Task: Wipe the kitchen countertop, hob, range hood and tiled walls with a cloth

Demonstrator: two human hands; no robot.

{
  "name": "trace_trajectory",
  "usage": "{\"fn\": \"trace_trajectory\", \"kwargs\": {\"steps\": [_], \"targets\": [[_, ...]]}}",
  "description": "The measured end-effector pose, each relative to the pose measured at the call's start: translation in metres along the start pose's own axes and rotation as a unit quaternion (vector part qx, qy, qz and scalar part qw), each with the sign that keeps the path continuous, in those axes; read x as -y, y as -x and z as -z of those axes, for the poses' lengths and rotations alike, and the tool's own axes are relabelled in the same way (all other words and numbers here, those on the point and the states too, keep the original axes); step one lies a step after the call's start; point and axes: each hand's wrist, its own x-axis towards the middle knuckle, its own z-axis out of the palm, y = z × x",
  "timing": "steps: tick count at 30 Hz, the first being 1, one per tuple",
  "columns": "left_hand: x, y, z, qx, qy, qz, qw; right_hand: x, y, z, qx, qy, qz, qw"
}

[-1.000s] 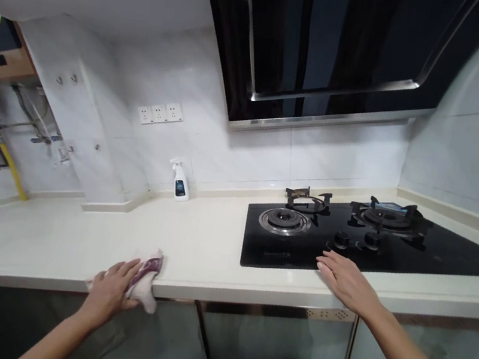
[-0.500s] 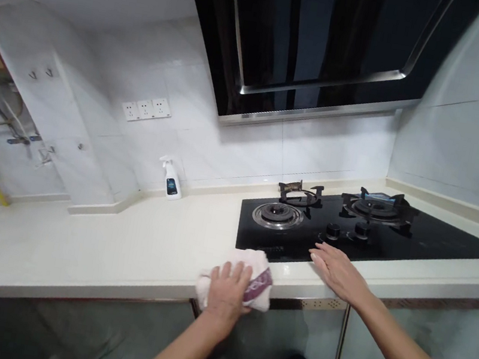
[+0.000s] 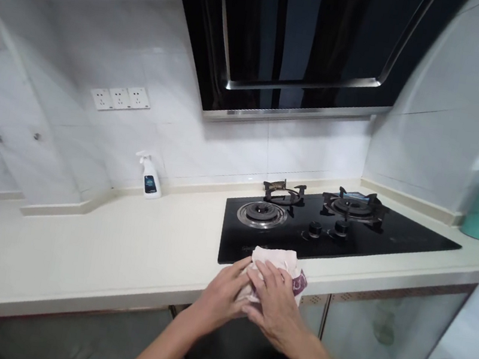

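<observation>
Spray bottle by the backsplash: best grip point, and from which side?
Wrap the hand around the upright body of the white spray bottle, below the trigger head, coming from the counter side. The body looks the widest, steadiest part, and the tiled wall close behind probably blocks a rear approach.

Pale cloth (image 3: 276,258) seemingly half hidden under fingers (image 3: 271,284)

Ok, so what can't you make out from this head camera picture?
Head view:
Cloth: mostly covered by the left hand and right hand.
Purple print: folded, too small to read.
Spray bottle label: too small to read.
Blue item: hidden behind the right burner grate.
</observation>
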Motion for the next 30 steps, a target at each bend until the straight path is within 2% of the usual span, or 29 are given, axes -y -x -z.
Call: {"fn": "trace_trajectory", "kwargs": {"steps": [3, 6, 8, 11, 15, 17, 20, 27, 30], "targets": [[0.041, 0.031, 0.042, -0.06, 0.006, 0.099, 0.993, 0.003, -0.006, -0.015, 0.016, 0.044, -0.014, 0.999], [0.076, 0.037, 0.065, -0.116, -0.065, 0.189, 0.973, 0.015, -0.02, -0.028, 0.011, 0.079, -0.028, 0.996], [0.091, 0.033, 0.066, -0.115, -0.1, 0.219, 0.964, 0.024, -0.027, -0.037, 0.001, 0.093, -0.033, 0.995], [0.099, 0.029, 0.057, -0.073, -0.139, 0.265, 0.951, 0.027, -0.031, -0.041, -0.012, 0.089, -0.009, 0.996], [0.096, 0.031, 0.053, -0.029, -0.174, 0.298, 0.938, 0.006, -0.02, -0.028, -0.017, 0.072, 0.041, 0.996], [0.094, 0.032, 0.056, -0.013, -0.179, 0.287, 0.941, -0.017, -0.009, -0.017, -0.036, 0.074, 0.035, 0.996], [0.092, 0.032, 0.059, 0.002, -0.18, 0.28, 0.943, -0.065, 0.015, 0.004, -0.068, 0.097, 0.01, 0.993], [0.083, 0.026, 0.059, 0.014, -0.189, 0.292, 0.938, -0.203, 0.08, 0.071, 0.003, 0.195, -0.094, 0.976], [0.079, 0.025, 0.061, 0.013, -0.189, 0.291, 0.938, -0.256, 0.102, 0.099, -0.011, 0.227, -0.188, 0.955]]}}
